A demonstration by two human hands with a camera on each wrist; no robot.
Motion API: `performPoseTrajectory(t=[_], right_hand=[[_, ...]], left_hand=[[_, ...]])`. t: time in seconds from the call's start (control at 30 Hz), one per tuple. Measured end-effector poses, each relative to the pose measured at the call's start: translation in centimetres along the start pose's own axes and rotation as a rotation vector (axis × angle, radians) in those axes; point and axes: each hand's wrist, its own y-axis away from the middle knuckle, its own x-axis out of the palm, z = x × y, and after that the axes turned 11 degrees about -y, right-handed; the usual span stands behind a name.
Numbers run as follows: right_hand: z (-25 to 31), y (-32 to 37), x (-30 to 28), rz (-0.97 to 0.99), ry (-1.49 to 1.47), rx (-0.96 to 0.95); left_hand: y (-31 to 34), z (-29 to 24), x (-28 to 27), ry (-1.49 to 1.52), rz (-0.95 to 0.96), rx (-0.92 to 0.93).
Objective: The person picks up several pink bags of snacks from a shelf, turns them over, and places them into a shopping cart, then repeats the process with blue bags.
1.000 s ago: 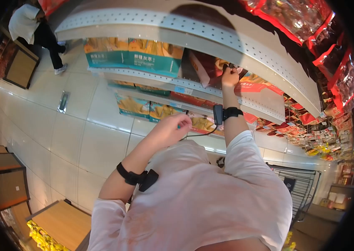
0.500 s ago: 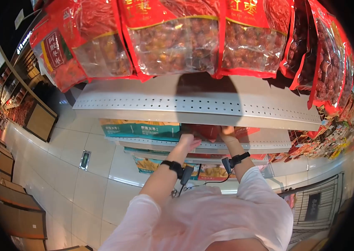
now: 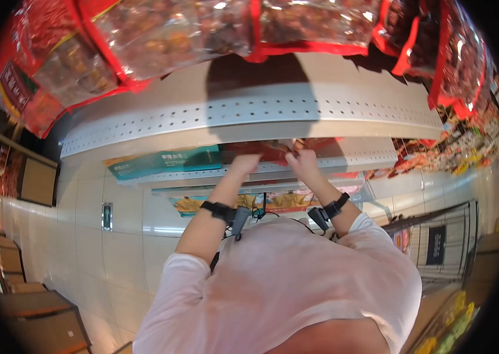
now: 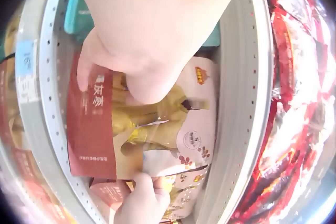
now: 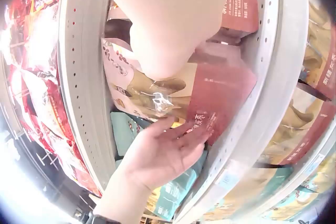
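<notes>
A red and cream package (image 4: 92,142) with a clear window lies on the shelf under both hands. My left hand (image 3: 246,164) rests on its front, fingers extended and slightly spread, as the right wrist view shows of the left hand (image 5: 163,153). At the opposite end, my right hand (image 3: 303,162) pinches the package's edge between thumb and fingers, seen low in the left wrist view as the right hand (image 4: 142,200). In the right wrist view the fingertips of that hand are hidden. Teal packages (image 5: 176,190) stand beside the red one.
The perforated shelf edge (image 3: 202,117) runs above the hands. Large red bags (image 3: 320,23) hang over it. A price tag (image 4: 25,66) sits on the lower shelf edge. A wire cart (image 3: 444,236) stands at the right, and wooden display stands are at the left.
My left hand has come up from near the body to the red package. The right hand is still at the package; the head view has shifted, bringing the hanging bags into sight.
</notes>
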Motion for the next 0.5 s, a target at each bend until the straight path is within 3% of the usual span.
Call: performPoseTrajectory(t=[0.03, 0.1, 0.13, 0.17, 0.2, 0.27, 0.3, 0.37, 0.43, 0.47, 0.5], right_hand=[[0.4, -0.6, 0.0, -0.039, -0.033, -0.108], [-0.1, -1.4, -0.2, -0.115, -0.050, -0.319], [-1.0, -1.6, -0.4, -0.157, -0.035, -0.419], [-1.3, -1.2, -0.9, -0.066, -0.082, -0.280], [-1.3, -1.0, -1.3, 0.028, -0.139, -0.150], [-0.9, -1.5, -1.7, 0.024, -0.169, -0.066], [-0.8, -1.4, -1.7, 0.055, -0.212, 0.022], [-3.7, -1.6, -0.5, -0.010, -0.191, -0.039], [-3.4, -1.2, -0.7, -0.058, -0.040, 0.048], [-2.8, -0.8, -1.2, -0.099, -0.028, 0.055], [-2.0, -0.3, -1.7, -0.141, -0.020, 0.066]], left_hand=[[-3.6, 3.2, -1.7, 0.260, -0.027, 0.243], [-1.9, 1.8, -3.9, -0.275, -0.490, 0.454], [1.7, -1.8, -4.8, -0.492, -0.484, 0.467], [2.1, -2.4, -5.4, -0.601, -0.508, 0.597], [1.0, -1.8, -5.5, -0.382, -0.469, 0.678], [-2.8, 0.0, -5.6, -0.180, -0.396, 0.775], [-4.2, 1.0, -5.5, -0.301, -0.425, 0.727], [-4.1, 0.0, -5.0, -0.433, -0.424, 0.716], [-2.1, -0.9, -4.9, 0.265, -0.272, 0.429], [-2.7, -0.1, -5.2, 0.242, -0.237, 0.438], [-4.2, 1.6, -5.8, 0.027, -0.335, 0.518]])
